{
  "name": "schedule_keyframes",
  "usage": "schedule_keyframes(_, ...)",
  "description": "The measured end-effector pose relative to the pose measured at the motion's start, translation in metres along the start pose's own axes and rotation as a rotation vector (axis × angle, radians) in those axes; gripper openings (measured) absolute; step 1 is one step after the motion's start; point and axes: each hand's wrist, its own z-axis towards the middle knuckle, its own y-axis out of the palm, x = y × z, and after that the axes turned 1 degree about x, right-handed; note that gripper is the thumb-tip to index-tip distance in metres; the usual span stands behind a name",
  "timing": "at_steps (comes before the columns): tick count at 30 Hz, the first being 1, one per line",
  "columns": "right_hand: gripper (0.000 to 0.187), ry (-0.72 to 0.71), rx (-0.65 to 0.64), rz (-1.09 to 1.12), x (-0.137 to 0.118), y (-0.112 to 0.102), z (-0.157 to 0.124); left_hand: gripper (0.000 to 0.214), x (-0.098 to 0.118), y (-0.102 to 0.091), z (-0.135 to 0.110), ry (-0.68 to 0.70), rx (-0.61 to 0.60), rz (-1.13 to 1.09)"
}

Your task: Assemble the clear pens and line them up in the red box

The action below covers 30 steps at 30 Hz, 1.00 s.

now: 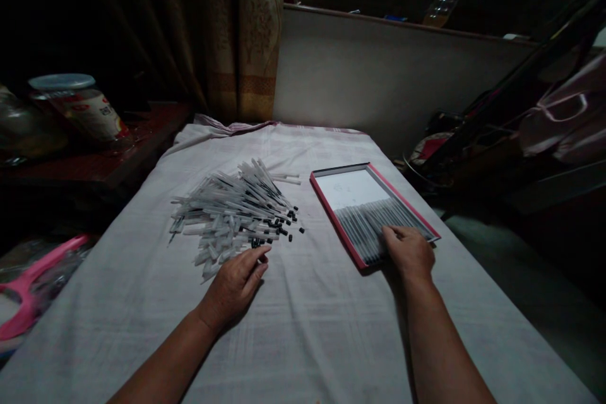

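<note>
A heap of clear pen barrels, thin refills and translucent caps lies on the cloth. Small black plugs are scattered at its right edge. My left hand is by the near side of the heap, close to the plugs; thumb and forefinger are a little apart, and nothing shows between them. To the right is a shallow box with red sides, its near part lined with a row of clear pens. My right hand is over the box's near right part, fingers curled; what they hold is hidden.
A pale checked cloth covers the table. At left, a lidded jar stands on a dark red surface, with a pink plastic item lower down. Behind are a brown curtain and a white wall.
</note>
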Motion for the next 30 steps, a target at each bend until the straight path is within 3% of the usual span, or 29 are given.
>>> schedule_keyframes(12, 0.034, -0.098, -0.196, -0.176, -0.013, -0.006, -0.013, 0.024, 0.001, -0.002, -0.001, 0.08, 0.13, 0.056)
schedule_keyframes(19, 0.033, -0.144, -0.063, -0.033, -0.021, -0.01, -0.012, 0.026, -0.011, -0.019, -0.005, 0.117, 0.147, 0.205)
schedule_keyframes(23, 0.03, -0.392, 0.016, 0.218, -0.056, -0.012, -0.02, 0.033, -0.022, -0.027, -0.011, 0.044, 0.065, 0.399)
schedule_keyframes(26, 0.025, -0.574, -0.136, 0.289, -0.096, -0.004, -0.035, 0.042, -0.027, -0.024, -0.013, -0.047, 0.029, 0.519)
schedule_keyframes(30, 0.022, -0.662, -0.396, 0.166, -0.143, 0.015, -0.053, 0.043, -0.035, -0.019, -0.013, -0.111, 0.052, 0.55)
